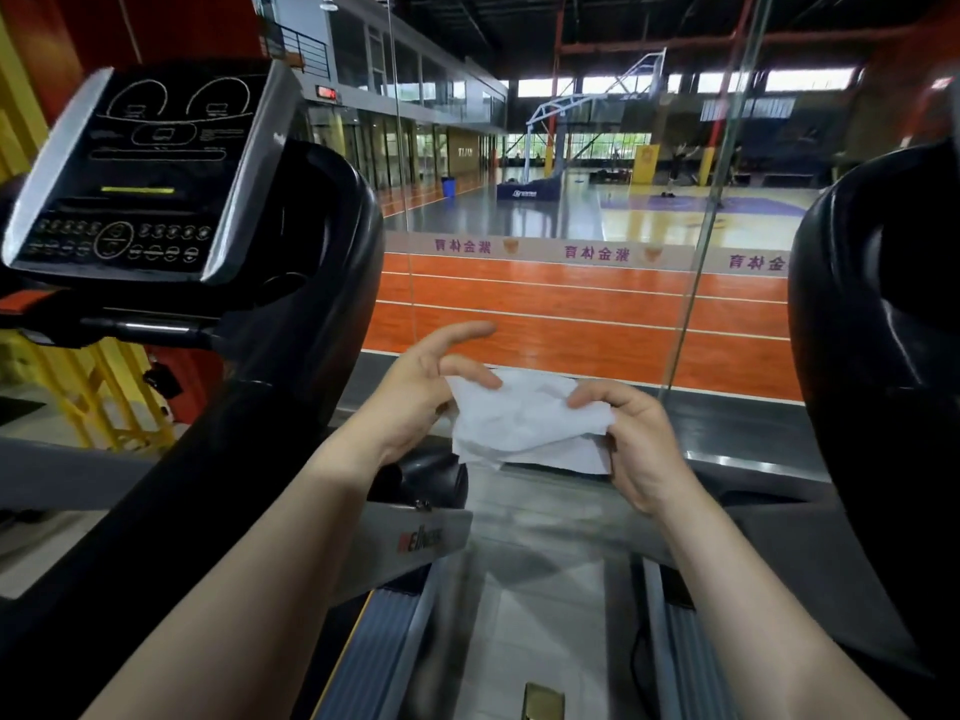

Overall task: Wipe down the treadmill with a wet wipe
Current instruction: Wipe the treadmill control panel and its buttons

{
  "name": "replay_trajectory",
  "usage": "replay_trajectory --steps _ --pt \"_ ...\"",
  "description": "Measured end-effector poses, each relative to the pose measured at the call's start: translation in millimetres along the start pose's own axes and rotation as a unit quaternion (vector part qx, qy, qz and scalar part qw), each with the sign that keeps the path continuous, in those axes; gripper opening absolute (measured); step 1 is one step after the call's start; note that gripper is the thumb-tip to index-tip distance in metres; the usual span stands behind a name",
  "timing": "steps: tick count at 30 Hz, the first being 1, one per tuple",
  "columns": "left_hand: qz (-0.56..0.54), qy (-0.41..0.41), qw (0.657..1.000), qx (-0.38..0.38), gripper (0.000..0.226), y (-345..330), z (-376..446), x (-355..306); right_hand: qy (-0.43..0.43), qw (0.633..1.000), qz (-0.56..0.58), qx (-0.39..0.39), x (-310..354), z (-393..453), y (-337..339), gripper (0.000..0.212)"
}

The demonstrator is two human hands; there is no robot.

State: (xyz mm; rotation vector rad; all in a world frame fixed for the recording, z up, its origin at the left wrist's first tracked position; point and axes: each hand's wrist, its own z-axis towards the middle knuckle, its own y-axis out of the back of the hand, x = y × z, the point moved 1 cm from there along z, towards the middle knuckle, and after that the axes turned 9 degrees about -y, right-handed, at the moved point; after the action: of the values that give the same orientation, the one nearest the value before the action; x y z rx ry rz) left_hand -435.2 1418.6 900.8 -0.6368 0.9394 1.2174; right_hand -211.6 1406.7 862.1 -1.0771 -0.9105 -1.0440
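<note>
Head view, so looking down past both forearms at a wet wipe (524,420) held up in mid-air, between the two machines and not touching either yet. Judging by that, still the prep step: opening the sheet out before any wiping.

Best bet here: spread it flat, then fold once into a pad so a clean face stays available. Worth keeping the pull gentle, since a damp sheet probably tears or bunches easily. Then over to the left for the console.

Fingers next. Right hand (636,449) nearest, curled in, thumb and fingertips pinching the right edge of the wipe, lower layer hanging just under the knuckles. Left hand (421,389) a bit further out, thumb pressing the top left corner against the curled lower fingers, index finger sticking straight out and touching nothing. So both gripping, neither fully clenched.

Further left, treadmill (291,387) arm rising dark and curved up to the console (140,174), tilted, buttons along its near edge. Second black machine (878,314) on the right. Beyond all that, glass panel (545,283), then orange track and a basketball court far off.
</note>
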Motion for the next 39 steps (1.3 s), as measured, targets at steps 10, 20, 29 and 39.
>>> replay_trajectory --steps 10,20,29,39 --pt "0.166 -0.015 0.981 0.100 0.024 23 66 -3 -0.071 0.965 -0.186 0.174 15 109 9 0.014" --pt "0.538 0.005 0.843 -0.013 0.033 73 106 -6 0.064 0.858 -0.419 0.292 6 233 -58 0.019" --pt "0.623 0.008 0.769 -0.146 0.015 148 100 -28 0.049 0.922 -0.343 0.170 4 280 -181 0.010" --pt "0.470 0.099 0.864 -0.152 0.039 241 47 -42 -0.173 0.960 0.064 0.209 -14 280 -290 0.049"
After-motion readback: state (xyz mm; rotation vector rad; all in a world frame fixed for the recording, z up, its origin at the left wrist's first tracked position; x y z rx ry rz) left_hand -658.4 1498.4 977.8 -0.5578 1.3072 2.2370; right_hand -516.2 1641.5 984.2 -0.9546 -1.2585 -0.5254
